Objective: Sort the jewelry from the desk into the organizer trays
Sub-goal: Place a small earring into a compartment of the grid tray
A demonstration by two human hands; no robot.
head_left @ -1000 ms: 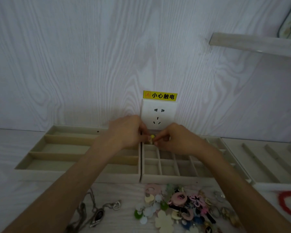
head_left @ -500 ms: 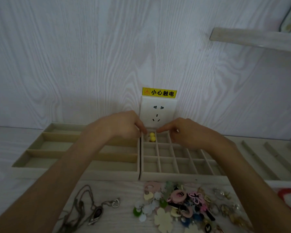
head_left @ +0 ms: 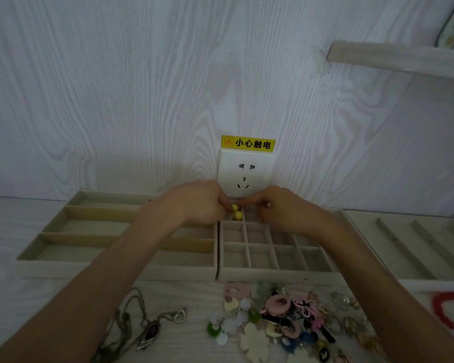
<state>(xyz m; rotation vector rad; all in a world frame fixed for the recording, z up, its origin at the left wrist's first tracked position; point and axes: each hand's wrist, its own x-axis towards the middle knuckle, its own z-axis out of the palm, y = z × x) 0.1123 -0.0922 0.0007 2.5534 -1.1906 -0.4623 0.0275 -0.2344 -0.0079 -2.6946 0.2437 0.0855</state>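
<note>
Two small yellow bead earrings (head_left: 237, 215) sit in the far-left back compartment of the beige grid tray (head_left: 273, 275). My left hand (head_left: 199, 203) is curled at that compartment with its fingertips on the upper bead. My right hand (head_left: 286, 210) reaches in from the right, its index fingertip touching the same bead and its other fingers curled. A mixed pile of jewelry (head_left: 278, 313) lies on the desk in front of the grid tray. A silver necklace with a dark pendant (head_left: 152, 328) lies to the pile's left.
A beige tray with three long slots (head_left: 116, 273) stands left of the grid tray, touching it. A third tray with thin strips (head_left: 393, 231) lies at the right. A red curved item (head_left: 440, 307) is at the right edge. A wall socket (head_left: 247, 174) sits just behind the trays.
Half a second ago the hands were apart with both beads lying free in the compartment. Now both hands have closed back in on the upper bead.
</note>
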